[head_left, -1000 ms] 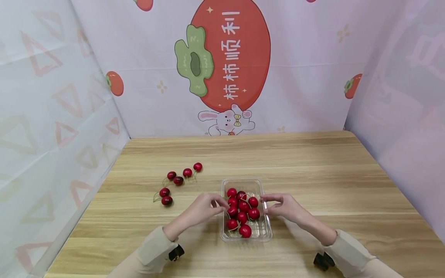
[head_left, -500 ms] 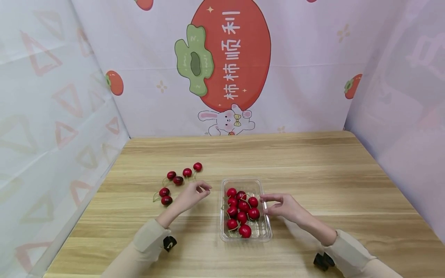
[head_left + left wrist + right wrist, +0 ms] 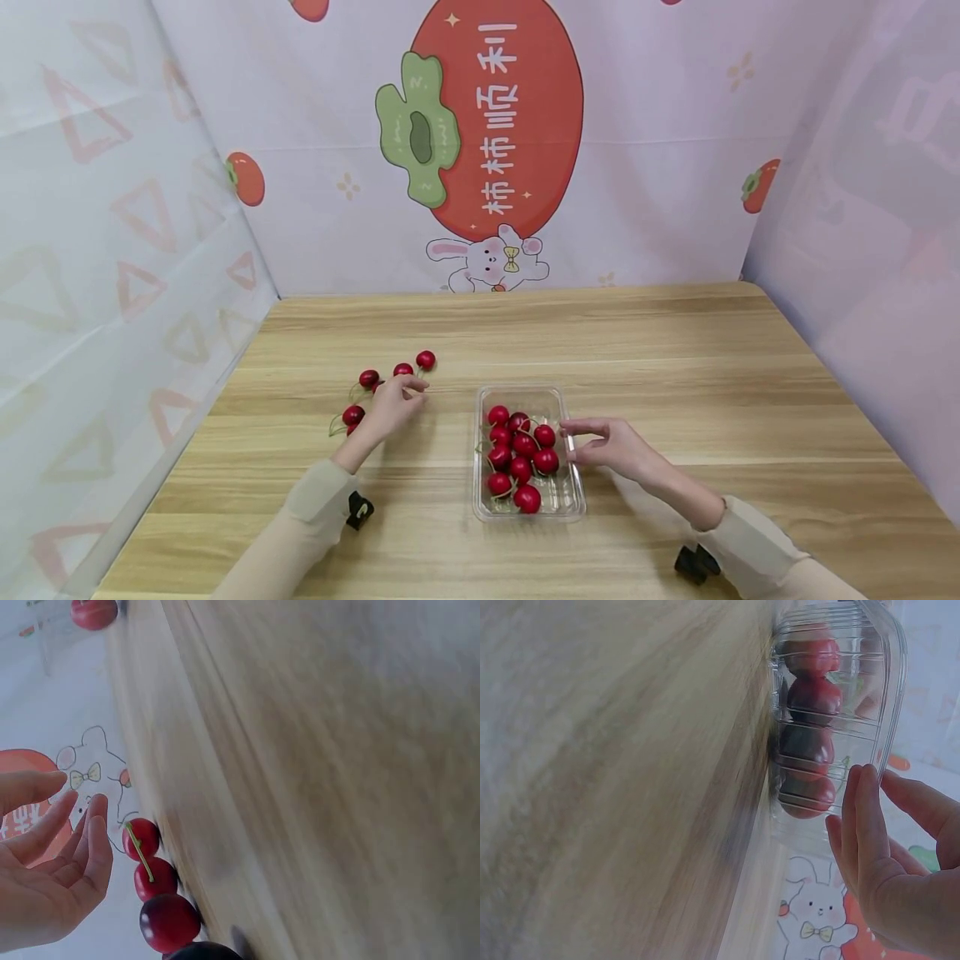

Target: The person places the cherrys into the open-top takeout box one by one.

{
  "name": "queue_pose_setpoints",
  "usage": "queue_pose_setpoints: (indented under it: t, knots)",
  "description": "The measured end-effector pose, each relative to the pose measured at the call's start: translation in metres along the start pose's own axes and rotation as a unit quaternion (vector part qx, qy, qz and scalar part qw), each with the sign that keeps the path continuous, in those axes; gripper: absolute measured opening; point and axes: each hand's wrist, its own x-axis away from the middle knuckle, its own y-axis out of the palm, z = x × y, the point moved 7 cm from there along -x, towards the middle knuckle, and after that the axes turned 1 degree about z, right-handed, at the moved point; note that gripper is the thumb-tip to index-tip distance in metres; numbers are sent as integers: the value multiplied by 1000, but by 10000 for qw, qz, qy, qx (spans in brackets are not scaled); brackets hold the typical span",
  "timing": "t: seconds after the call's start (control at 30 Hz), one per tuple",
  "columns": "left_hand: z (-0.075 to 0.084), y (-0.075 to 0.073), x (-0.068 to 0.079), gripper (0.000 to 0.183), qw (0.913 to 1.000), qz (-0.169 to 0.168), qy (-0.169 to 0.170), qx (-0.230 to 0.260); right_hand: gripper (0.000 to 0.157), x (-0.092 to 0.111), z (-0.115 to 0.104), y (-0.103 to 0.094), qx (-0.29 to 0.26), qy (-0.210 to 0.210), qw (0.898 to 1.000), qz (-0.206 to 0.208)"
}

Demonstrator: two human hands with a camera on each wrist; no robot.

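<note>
"Where's the left hand [image 3: 390, 408]?"
"By the loose cherries [image 3: 368, 379] on the table [image 3: 675, 350], fingers loosely parted (the right hand [image 3: 617, 447], thumb and forefinger apart, touches the clear tray [image 3: 540, 402] holding more cherries [image 3: 524, 445])"

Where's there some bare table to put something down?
The table is bare beyond the right hand, out to the side cloth, and behind the clear tray, back to the back cloth. It's crowded left, where the left hand is among loose cherries, and inside the tray, where more cherries sit.
</note>
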Motion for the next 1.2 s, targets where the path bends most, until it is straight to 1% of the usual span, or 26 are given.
queue_pose_setpoints:
  t: [0.13, 0.27, 0.33, 0.5, 0.73, 1.0, 1.2]
  knots:
    - [-5, -4, -3, 22, 9999, 86, -59, -129, 52, 0, 0, 0, -6, 1, 10000, 30]
    - [-11, -6, -5, 23, 9995, 73, -224, -216, 52, 0, -2, 0, -22, -15, 10000, 22]
    - [-13, -6, -7, 23, 9993, 82, -254, -267, 52, 0, -2, 0, -14, -15, 10000, 7]
    - [-15, -9, -11, 24, 9982, 143, -177, -558, 52, 0, -1, 0, 18, 2, 10000, 6]
    - [-17, -8, -16, 25, 9959, 35, -133, -896, 52, 0, -2, 0, 22, -8, 10000, 24]
    - [-18, -4, -20, 27, 9952, -56, -106, -968, 53, 2, -5, 0, 81, -63, 9999, 44]
    - [-18, -3, -24, 25, 9942, -43, -65, -1076, 53, 2, -6, 0, 90, -85, 9999, 45]
